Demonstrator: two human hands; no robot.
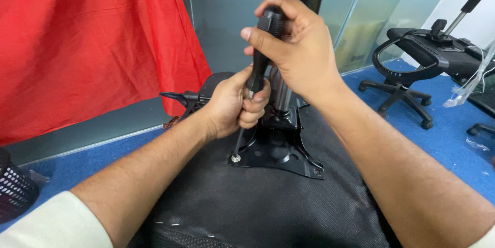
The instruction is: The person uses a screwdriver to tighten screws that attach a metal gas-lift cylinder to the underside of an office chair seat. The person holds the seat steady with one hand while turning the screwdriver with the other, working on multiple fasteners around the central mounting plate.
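Black ribbed screwdriver [260, 57] gripped by both hands above metal plate [278, 158].

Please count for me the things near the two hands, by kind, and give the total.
Hands: 2, left hand and right hand, both gripping the tool
Screwdriver: 1
Black metal mounting plate: 1
Screw under the tip: 1
Upturned seat: 1
Red cloth: 1
Office chair base lying behind: 1
Total: 8
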